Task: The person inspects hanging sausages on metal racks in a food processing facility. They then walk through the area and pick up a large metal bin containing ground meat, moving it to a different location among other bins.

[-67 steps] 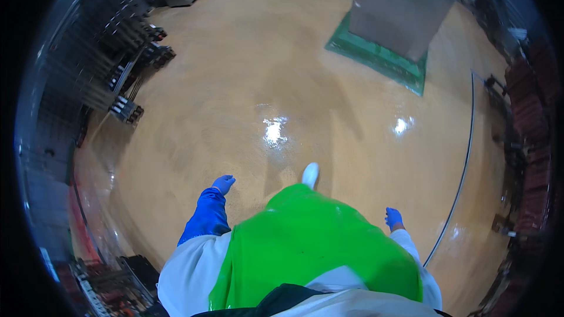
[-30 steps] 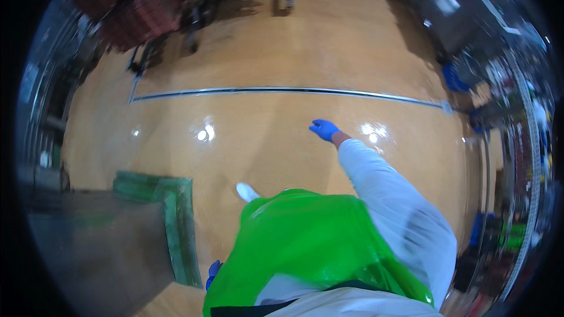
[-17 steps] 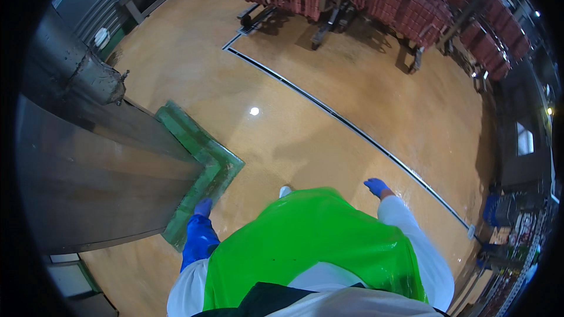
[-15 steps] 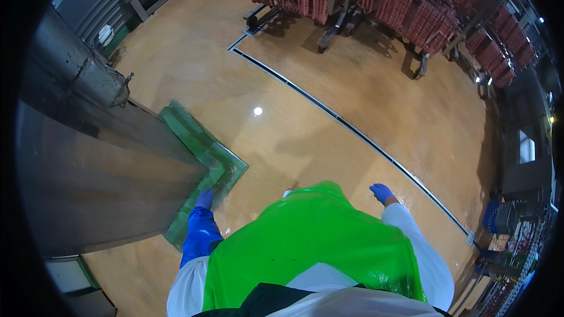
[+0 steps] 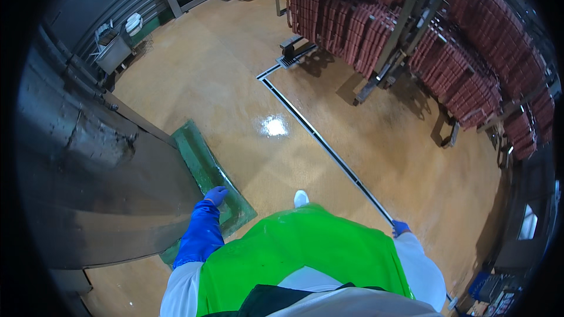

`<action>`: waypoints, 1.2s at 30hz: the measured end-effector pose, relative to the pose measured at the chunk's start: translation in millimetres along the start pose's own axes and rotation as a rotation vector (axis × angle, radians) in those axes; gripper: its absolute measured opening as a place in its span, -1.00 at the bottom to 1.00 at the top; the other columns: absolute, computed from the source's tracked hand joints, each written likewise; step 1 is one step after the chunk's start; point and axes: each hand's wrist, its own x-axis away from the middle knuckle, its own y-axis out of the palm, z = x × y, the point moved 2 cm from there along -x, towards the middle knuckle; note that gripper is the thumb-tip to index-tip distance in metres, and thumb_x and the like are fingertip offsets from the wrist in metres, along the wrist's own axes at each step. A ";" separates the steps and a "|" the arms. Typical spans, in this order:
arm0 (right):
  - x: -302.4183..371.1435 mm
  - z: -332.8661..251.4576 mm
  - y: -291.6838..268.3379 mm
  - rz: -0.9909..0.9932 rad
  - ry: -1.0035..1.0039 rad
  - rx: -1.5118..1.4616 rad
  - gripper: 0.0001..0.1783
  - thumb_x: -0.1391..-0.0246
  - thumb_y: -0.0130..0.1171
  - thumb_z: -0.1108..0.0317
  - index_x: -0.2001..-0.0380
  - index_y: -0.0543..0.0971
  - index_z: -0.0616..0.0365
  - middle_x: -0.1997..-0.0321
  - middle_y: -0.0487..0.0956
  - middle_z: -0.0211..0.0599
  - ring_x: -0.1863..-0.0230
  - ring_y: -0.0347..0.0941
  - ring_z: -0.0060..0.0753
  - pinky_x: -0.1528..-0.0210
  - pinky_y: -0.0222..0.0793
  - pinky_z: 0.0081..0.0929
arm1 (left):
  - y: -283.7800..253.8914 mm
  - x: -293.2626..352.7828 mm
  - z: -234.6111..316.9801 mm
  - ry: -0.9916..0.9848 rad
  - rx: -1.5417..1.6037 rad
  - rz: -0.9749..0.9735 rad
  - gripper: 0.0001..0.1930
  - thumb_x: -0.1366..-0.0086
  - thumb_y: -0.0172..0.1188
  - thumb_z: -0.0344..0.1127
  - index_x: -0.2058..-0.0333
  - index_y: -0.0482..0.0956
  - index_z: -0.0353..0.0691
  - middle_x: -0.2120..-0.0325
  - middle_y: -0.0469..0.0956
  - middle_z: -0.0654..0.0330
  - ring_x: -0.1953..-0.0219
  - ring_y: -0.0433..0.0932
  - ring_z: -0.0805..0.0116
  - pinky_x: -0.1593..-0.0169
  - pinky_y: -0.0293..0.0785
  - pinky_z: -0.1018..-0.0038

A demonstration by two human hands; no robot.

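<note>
Person in a green apron (image 5: 305, 252) is walking across the floor (image 5: 235, 100), left hand (image 5: 215, 195) hanging loosely curled and empty over the green plinth (image 5: 202, 167) at 9 o'clock, right hand (image 5: 400, 228), grip indiscernible, nearing the drain channel (image 5: 320, 141) at 3 o'clock, sausage racks (image 5: 411, 35) lying at 1 o'clock.

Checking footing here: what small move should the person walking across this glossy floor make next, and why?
Probably plant the white shoe short of the floor drain channel, since the tan floor shines as if wet; both gloved hands, left hand and right hand, hang free.
</note>
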 end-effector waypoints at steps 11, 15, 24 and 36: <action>145.4 -668.1 259.6 -0.348 -1.135 0.161 -0.42 -0.14 0.14 0.10 -0.14 0.39 0.21 -0.15 0.46 -0.17 -0.14 0.39 -0.32 -0.19 0.25 -0.41 | 1.0 -155.2 -77.9 -0.008 -0.250 -0.205 -0.58 -0.28 -0.07 -0.02 0.04 0.55 -0.12 0.07 0.54 0.00 0.01 0.50 0.00 -0.10 0.36 0.22; 210.8 -743.5 360.5 -0.542 -1.410 0.659 -0.40 -0.13 0.12 0.02 -0.16 0.38 0.11 -0.12 0.48 -0.13 -0.09 0.43 -0.23 -0.16 0.30 -0.37 | -20.4 -243.8 -59.1 0.170 -0.511 -0.330 -0.63 -0.31 -0.14 -0.07 0.14 0.56 -0.10 0.12 0.56 0.00 0.05 0.51 -0.03 0.00 0.42 0.16; -15.3 -778.1 293.4 -0.071 -0.795 0.667 -0.33 -0.07 0.05 -0.14 -0.10 0.45 0.14 -0.16 0.44 0.00 -0.20 0.35 -0.05 -0.24 0.20 -0.27 | -265.8 -453.9 13.7 -0.103 0.352 0.176 -0.47 -0.21 0.11 -0.06 -0.04 0.47 -0.35 0.00 0.50 -0.07 -0.03 0.49 0.08 -0.12 0.36 0.34; -158.9 -908.5 254.1 -0.053 -0.097 0.320 -0.45 -0.14 -0.10 -0.06 0.21 0.58 0.24 0.15 0.57 0.12 0.08 0.47 0.16 -0.02 0.33 -0.09 | -389.8 -629.3 50.6 -0.221 0.239 0.088 -0.49 -0.22 0.11 -0.06 -0.04 0.49 -0.32 0.04 0.54 0.00 0.01 0.51 0.23 -0.10 0.36 0.40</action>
